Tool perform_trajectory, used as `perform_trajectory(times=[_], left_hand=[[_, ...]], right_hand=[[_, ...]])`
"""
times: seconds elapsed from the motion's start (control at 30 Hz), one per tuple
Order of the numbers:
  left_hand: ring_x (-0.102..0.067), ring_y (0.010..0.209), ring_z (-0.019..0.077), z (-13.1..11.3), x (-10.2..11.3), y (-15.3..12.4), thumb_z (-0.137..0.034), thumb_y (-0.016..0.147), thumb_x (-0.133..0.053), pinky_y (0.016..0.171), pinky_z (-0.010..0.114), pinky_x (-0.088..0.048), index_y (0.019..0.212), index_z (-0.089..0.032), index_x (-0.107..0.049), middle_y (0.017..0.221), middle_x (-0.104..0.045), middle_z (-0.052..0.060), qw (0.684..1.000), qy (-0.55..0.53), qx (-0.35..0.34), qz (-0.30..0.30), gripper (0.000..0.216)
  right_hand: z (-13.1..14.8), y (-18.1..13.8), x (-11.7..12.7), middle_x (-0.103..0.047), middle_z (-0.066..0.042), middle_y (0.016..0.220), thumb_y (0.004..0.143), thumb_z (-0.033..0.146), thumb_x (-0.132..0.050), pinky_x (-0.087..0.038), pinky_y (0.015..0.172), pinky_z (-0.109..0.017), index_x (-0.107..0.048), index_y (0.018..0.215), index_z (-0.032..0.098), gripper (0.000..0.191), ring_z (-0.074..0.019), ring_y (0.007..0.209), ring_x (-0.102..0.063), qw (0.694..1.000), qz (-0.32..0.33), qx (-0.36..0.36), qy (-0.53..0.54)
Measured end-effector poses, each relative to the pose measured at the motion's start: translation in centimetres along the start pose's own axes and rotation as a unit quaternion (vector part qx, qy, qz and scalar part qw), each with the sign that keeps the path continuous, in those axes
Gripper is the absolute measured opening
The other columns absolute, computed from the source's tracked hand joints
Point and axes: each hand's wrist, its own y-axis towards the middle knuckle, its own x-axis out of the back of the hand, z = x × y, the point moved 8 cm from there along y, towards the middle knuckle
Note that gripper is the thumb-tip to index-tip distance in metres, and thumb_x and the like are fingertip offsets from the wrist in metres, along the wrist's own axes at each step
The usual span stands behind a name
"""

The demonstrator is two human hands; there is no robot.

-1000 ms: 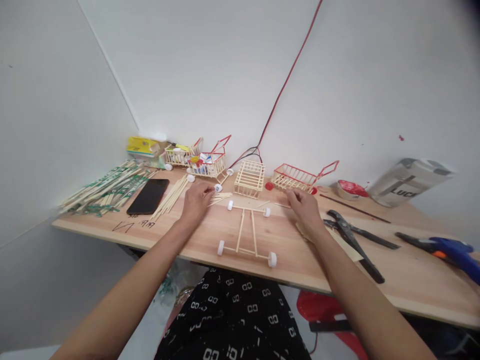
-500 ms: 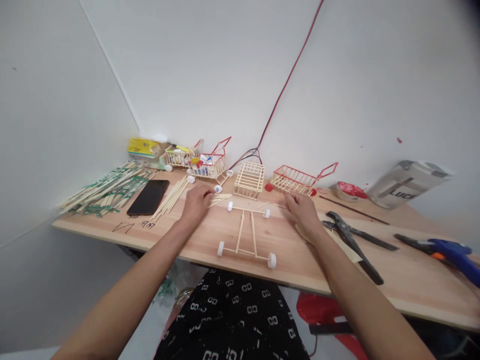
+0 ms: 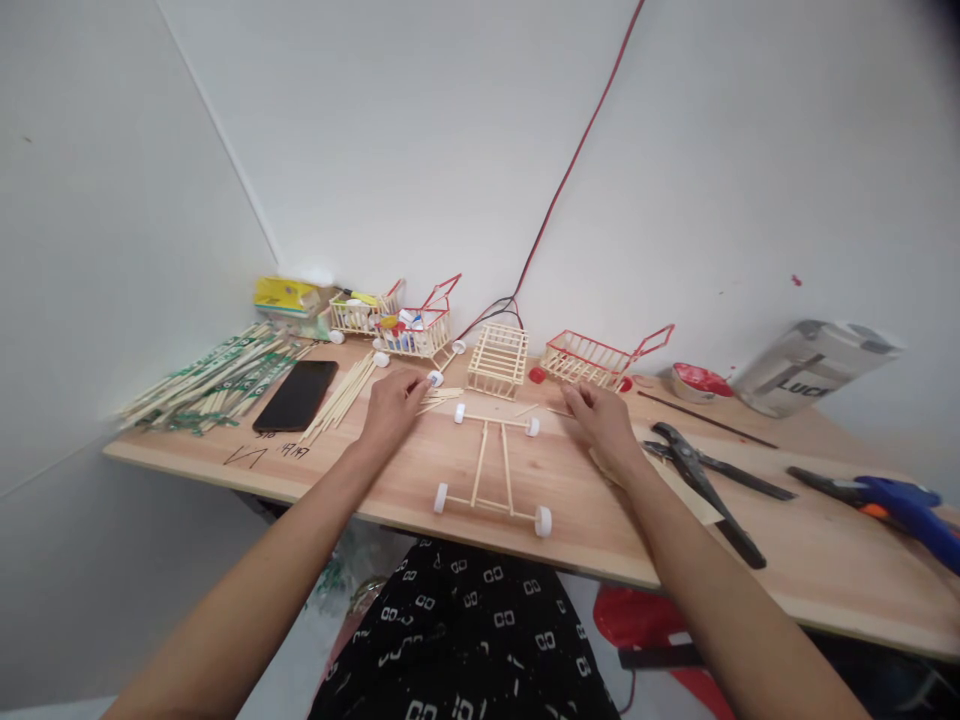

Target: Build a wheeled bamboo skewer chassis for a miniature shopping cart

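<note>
My left hand [image 3: 393, 408] rests on the table with loosely bent fingers, beside some short thin sticks [image 3: 441, 398] and a small white wheel [image 3: 436, 379]. Across from it, my right hand [image 3: 600, 418] lies in much the same pose, near the front of a red-trimmed miniature cart [image 3: 586, 360]. I see nothing held in either hand. Between them stands a stick-built wheel frame [image 3: 481, 465] with white wheels at its corners. Behind it sits an unpainted stick basket [image 3: 498, 360].
To the left are a phone [image 3: 296, 396], bare sticks [image 3: 341, 402] and a wrapped stick pile [image 3: 225, 375]. Miniature carts [image 3: 414, 333] hold small items at the back. Pliers [image 3: 701, 485], a blue glue gun [image 3: 896, 510], a red paint bowl [image 3: 697, 383] and a tin [image 3: 814, 368] are right.
Both hands stay in nearly the same place, with only slight finger movement. The wheel frame and the other things have not moved.
</note>
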Motion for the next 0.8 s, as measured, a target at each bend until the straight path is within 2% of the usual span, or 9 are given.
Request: perform_trajectory(times=[0.17, 0.27, 0.37, 0.5, 0.6, 0.8], left_hand=[[-0.055, 0.067, 0.0163, -0.3, 0.2, 0.0, -0.033, 0.088, -0.048, 0.064, 0.027, -0.038, 0.066, -0.017, -0.059, 0.067, -0.06, 0.002, 1.0, 0.019, 0.003, -0.002, 0.029], [-0.053, 0.065, 0.0161, -0.2, 0.1, 0.0, -0.034, 0.089, -0.044, 0.062, 0.027, -0.037, 0.064, -0.017, -0.055, 0.062, -0.056, 0.001, 1.0, 0.03, 0.006, 0.005, 0.032], [-0.054, 0.067, 0.0168, 0.0, 0.0, 0.0, -0.03, 0.091, -0.04, 0.064, 0.027, -0.038, 0.066, -0.018, -0.055, 0.065, -0.058, 0.002, 0.999, 0.033, 0.006, 0.012, 0.032], [-0.058, 0.075, 0.0184, 0.3, -0.2, 0.0, -0.023, 0.09, -0.038, 0.071, 0.029, -0.042, 0.078, -0.017, -0.061, 0.076, -0.064, 0.005, 1.0, 0.023, 0.001, 0.01, 0.027], [-0.06, 0.08, 0.019, 0.4, -0.1, 0.0, -0.019, 0.087, -0.042, 0.075, 0.03, -0.045, 0.087, -0.017, -0.064, 0.084, -0.068, 0.005, 1.0, 0.011, 0.0, 0.007, 0.022], [-0.06, 0.081, 0.0176, 0.6, -0.3, 0.0, -0.014, 0.081, -0.051, 0.076, 0.029, -0.047, 0.092, -0.019, -0.067, 0.09, -0.069, 0.003, 1.0, -0.01, -0.001, 0.003, 0.02]], right_hand=[[-0.8, 0.1, -0.1, -0.026, 0.005, 0.055, 0.089, 0.044, -0.043, -0.021, 0.053, -0.026, -0.029, 0.058, 0.02, 0.041, -0.0106, 0.053, -0.029, 1.0, 0.003, -0.019, -0.003], [-1.2, 0.3, -0.6, -0.033, 0.005, 0.054, 0.088, 0.04, -0.043, -0.023, 0.055, -0.027, -0.034, 0.057, 0.02, 0.038, -0.0116, 0.055, -0.034, 1.0, 0.02, -0.011, -0.02], [-1.6, 0.5, -1.0, -0.042, 0.003, 0.056, 0.086, 0.037, -0.042, -0.026, 0.057, -0.027, -0.041, 0.058, 0.02, 0.033, -0.0134, 0.058, -0.04, 0.999, 0.024, -0.009, -0.026], [-1.9, 0.5, -1.2, -0.053, 0.001, 0.063, 0.086, 0.036, -0.042, -0.03, 0.06, -0.026, -0.05, 0.067, 0.019, 0.026, -0.0151, 0.063, -0.047, 0.999, 0.023, -0.008, -0.022], [-1.8, 0.4, -1.1, -0.056, 0.001, 0.066, 0.086, 0.038, -0.042, -0.031, 0.061, -0.026, -0.053, 0.071, 0.019, 0.026, -0.0153, 0.064, -0.048, 1.0, 0.019, -0.007, -0.017], [-0.4, 0.1, -0.2, -0.04, 0.005, 0.056, 0.087, 0.039, -0.044, -0.026, 0.057, -0.026, -0.04, 0.06, 0.02, 0.033, -0.0121, 0.057, -0.039, 1.0, -0.004, 0.017, -0.011]])
